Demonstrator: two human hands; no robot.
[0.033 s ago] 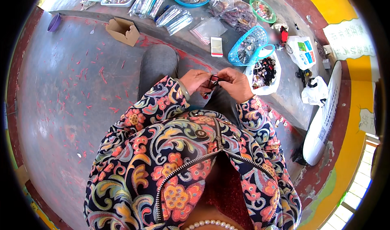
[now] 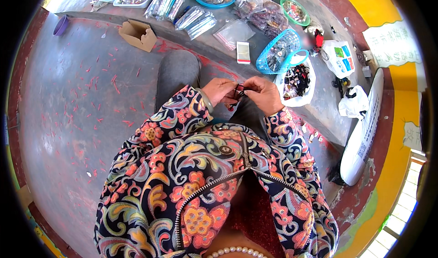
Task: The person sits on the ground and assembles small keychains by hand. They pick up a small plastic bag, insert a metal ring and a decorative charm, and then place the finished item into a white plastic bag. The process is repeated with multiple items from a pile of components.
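Note:
My left hand and my right hand meet in front of my body, above my lap. Between their fingertips runs a thin black cord, pinched from both sides. Below the left fingers hangs a small piece with red and white on it, partly hidden, its kind too small to tell. Right of my right hand stands an open white bag filled with small black, red and pale pieces. A light-blue plastic basket with a handle leans beside that bag, with packed items inside.
On the raised step ahead lie clear plastic bags, a white-and-grey flat box and several trays, including a round blue one. A cardboard box sits left of them. A long white sack rests along the right wall. Red scraps litter the floor.
My right fingertips have shifted very slightly on the black cord, and its loop shows a little differently. Everything else looks the same.

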